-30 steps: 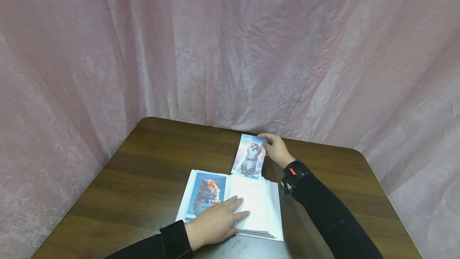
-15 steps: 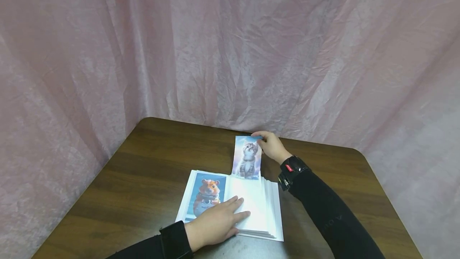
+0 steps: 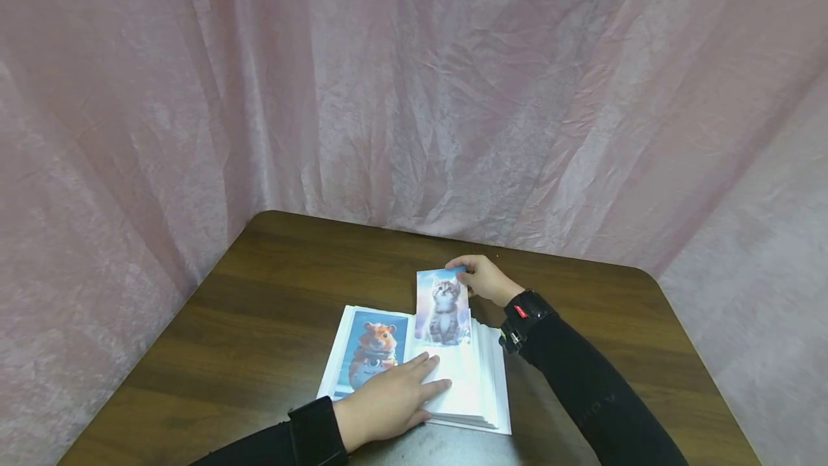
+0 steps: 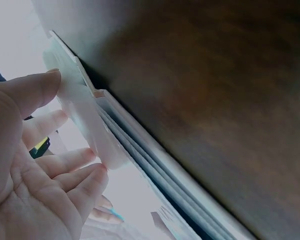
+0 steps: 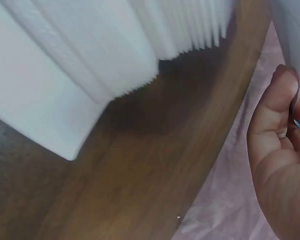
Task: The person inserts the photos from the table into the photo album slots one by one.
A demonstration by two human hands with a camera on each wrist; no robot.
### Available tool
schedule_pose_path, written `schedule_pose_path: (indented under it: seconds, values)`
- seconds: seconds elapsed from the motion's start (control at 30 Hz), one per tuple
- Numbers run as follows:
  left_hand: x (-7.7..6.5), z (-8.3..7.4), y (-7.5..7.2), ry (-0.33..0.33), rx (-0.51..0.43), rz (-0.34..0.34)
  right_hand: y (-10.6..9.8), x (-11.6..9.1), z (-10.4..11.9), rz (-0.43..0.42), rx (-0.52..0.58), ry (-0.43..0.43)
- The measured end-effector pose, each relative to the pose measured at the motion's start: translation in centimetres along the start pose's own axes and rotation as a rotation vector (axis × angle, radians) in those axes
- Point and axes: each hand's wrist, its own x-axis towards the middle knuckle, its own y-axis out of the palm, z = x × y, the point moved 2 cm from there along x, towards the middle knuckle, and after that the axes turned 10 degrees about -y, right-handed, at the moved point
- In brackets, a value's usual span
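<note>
A photo album [image 3: 453,387] lies spread on the table, a hamster picture [image 3: 373,347] on its left page and a plain white page on the right. My right hand [image 3: 485,279] pinches the upper right corner of a kitten photo card [image 3: 443,308]; its lower part overlaps the top of the right page. Whether that lower edge sits inside a sleeve, I cannot tell. With fingers spread, my left hand [image 3: 391,401] rests across the album's middle and covers the hamster picture's lower corner. In the right wrist view, thumb and fingers hold the card [image 5: 292,40] edge-on.
The brown wooden table [image 3: 259,322] extends on both sides of the album. Behind it hangs a pink velvety curtain [image 3: 414,92], close to the table's back edge. The album's stacked pages [image 4: 155,170] show along its side in the left wrist view.
My right hand has brought the kitten photo card left and then down toward me, so it straightens and covers more of the right page. The left hand stays in place.
</note>
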Motion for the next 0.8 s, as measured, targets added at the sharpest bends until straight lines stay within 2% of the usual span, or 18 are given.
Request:
schedule_pose_path:
  seconds: [0.17, 0.37, 0.6, 0.8]
  values:
    - [-0.1, 0.0, 0.0, -0.002, 0.009, -0.002, 0.4, -0.6, -0.4, 0.023, 0.052, 0.005]
    - [0.0, -0.1, 0.0, 0.018, 0.036, -0.033, 1.0, -1.3, -0.9, 0.022, 0.06, 0.031]
    - [0.1, -0.1, 0.1, 0.029, 0.05, -0.067, 1.7, -2.3, -0.4, 0.055, 0.006, 0.045]
    - [-0.1, -0.2, -0.1, 0.028, 0.044, -0.063, 2.4, -3.3, 0.0, 0.088, -0.051, 0.07]
